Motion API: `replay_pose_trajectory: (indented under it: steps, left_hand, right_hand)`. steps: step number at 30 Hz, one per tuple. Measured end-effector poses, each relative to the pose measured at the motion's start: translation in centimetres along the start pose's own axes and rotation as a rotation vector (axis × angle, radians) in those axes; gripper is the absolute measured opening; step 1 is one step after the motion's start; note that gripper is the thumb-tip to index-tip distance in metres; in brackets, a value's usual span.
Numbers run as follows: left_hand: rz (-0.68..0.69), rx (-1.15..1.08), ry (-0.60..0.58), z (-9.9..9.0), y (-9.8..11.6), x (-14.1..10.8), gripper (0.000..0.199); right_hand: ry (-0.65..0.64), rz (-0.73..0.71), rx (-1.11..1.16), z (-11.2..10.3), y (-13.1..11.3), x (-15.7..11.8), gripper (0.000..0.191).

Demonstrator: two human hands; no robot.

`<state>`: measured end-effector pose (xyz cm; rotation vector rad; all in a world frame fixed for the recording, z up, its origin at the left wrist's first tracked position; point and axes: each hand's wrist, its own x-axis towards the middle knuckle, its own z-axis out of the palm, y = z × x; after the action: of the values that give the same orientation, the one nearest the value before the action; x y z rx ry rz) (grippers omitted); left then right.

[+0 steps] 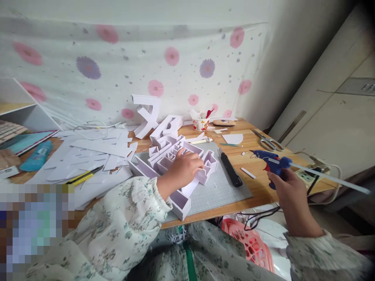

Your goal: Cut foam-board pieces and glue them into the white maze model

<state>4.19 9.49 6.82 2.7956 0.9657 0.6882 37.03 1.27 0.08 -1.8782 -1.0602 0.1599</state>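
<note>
My left hand (185,170) rests over a white foam-board structure (143,168) with thin upright walls, its fingers curled onto the walls. This structure lies on a grey cutting mat (202,201); the palm and sleeve hide part of it. At the right, my right hand (293,195) is wrapped round a blue hot glue gun (271,160). The gun's nozzle points left, above the table's right side, apart from the structure. A long translucent glue stick (331,178) sticks out from its back end. A black utility knife (231,169) lies on the mat's right side.
White foam-board shapes (146,117) stand behind the structure. White offcuts (84,156) cover the table's left, beside a yellow cutter (83,177). Scissors (268,141), a paper tub (200,124) and a power strip (307,173) are on the right. A pink basket (249,242) sits below.
</note>
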Motion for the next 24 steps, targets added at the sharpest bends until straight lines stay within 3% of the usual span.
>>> replay_pose_trajectory:
  steps: [3,5,9,12,15,21,24]
  left_hand:
    - [-0.045,-0.164,0.234,-1.7,0.4,-1.6,0.011]
    - [-0.096,-0.275,0.349,-2.7,0.8,-3.2,0.010]
    - [-0.179,-0.356,0.400,-3.5,1.8,-6.1,0.009]
    - [-0.201,-0.374,0.421,-3.7,2.3,-7.5,0.010]
    - [-0.205,-0.372,0.447,-3.9,2.4,-8.4,0.009]
    - [-0.184,-0.358,0.452,-4.1,2.3,-9.5,0.007]
    - [-0.183,-0.363,0.458,-4.3,2.4,-9.7,0.007]
  right_hand:
    - [-0.109,-0.028,0.234,-0.2,-1.7,-2.9,0.041]
    - [-0.268,-0.028,0.445,-0.1,-2.8,-5.2,0.031]
    - [-0.589,-0.025,0.629,0.6,-5.6,-9.1,0.024]
    - [-0.726,-0.259,0.606,1.3,-8.1,-10.5,0.023]
    - [-0.757,-0.397,0.584,1.8,-9.9,-11.0,0.015]
    - [-0.734,-0.198,0.597,1.9,-9.8,-11.9,0.020]
    - [-0.750,-0.190,0.575,1.8,-9.6,-12.0,0.021]
